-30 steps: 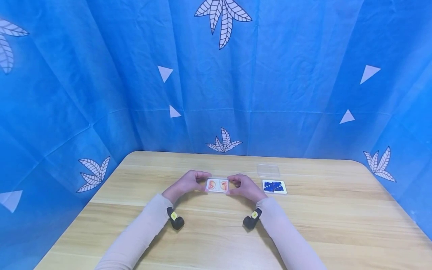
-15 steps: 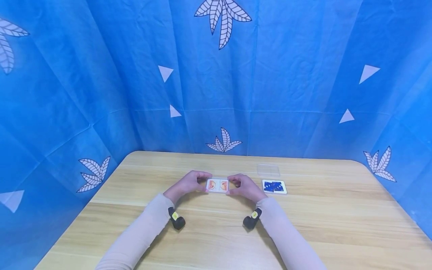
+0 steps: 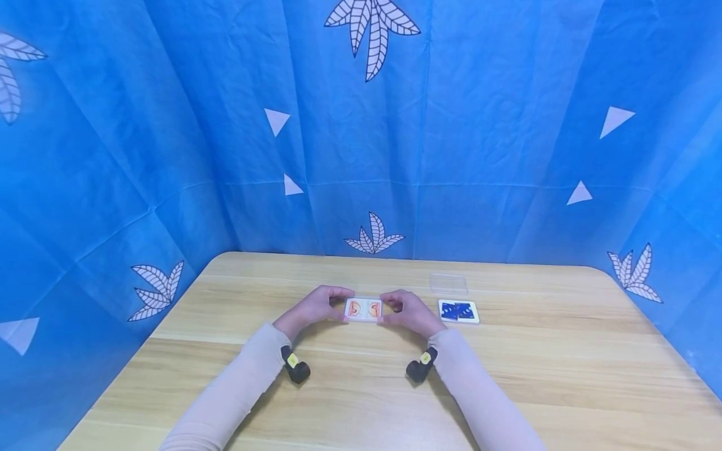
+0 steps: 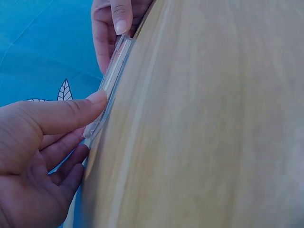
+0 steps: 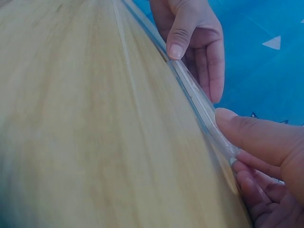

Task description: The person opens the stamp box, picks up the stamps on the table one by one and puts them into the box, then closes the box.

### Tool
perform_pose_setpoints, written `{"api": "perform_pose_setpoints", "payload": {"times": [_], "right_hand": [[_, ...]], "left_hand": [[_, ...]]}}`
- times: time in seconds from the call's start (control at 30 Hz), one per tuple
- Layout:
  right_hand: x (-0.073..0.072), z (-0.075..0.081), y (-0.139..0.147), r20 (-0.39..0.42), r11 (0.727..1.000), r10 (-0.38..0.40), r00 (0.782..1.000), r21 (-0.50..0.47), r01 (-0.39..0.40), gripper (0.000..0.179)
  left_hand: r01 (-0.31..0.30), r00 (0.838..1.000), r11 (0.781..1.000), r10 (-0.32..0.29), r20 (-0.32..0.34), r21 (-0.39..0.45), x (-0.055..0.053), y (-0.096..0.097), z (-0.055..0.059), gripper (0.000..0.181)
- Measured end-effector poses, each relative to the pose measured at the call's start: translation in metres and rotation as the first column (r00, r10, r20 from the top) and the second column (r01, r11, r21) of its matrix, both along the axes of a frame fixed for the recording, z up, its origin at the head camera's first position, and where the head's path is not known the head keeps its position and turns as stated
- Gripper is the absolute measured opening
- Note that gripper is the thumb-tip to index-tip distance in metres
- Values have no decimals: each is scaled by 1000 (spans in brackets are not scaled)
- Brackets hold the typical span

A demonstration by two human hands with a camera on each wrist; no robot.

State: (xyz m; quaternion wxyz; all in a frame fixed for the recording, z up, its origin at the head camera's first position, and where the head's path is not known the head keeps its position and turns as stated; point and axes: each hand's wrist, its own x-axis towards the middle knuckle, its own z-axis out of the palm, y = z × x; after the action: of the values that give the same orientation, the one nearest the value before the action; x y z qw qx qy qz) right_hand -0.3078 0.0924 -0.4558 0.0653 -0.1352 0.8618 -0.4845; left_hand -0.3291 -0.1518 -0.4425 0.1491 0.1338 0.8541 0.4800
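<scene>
A clear plastic card case (image 3: 363, 309) with white, orange-printed cards inside lies flat between my hands in the head view. My left hand (image 3: 317, 305) pinches its left end, thumb on the near side and fingers on the far side. At the opposite end, my right hand (image 3: 413, 314) holds the case in the same manner. From the left wrist, the clear case (image 4: 111, 85) appears edge-on, low over the tabletop, with a white layer within its transparent walls. The right wrist view also catches the case (image 5: 197, 97) from the side.
To the right of my right hand, a white-bordered case (image 3: 459, 311) holds blue printed cards. Just behind it lies a clear plastic lid (image 3: 449, 284). The wooden table (image 3: 361, 401) ends at a blue curtain (image 3: 479, 125) at the back and sides.
</scene>
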Motion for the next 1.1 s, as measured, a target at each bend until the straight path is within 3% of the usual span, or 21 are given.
{"api": "perform_pose_setpoints", "payload": {"times": [0.53,1.0,1.1], "right_hand": [[-2,0,-1,-5,1000,-18,1000,8,18,51],[-3,-1,1,-62,1000,11,998,13,-10,49],[-2,0,0,-39,1000,0,999,19,1,48]], "left_hand": [[70,996,998,-69,-63,0,-6,-15,-6,56],[42,998,999,-43,-42,-16,-6,-13,-4,52],[45,997,999,-46,-59,-23,-6,-12,-4,51]]}}
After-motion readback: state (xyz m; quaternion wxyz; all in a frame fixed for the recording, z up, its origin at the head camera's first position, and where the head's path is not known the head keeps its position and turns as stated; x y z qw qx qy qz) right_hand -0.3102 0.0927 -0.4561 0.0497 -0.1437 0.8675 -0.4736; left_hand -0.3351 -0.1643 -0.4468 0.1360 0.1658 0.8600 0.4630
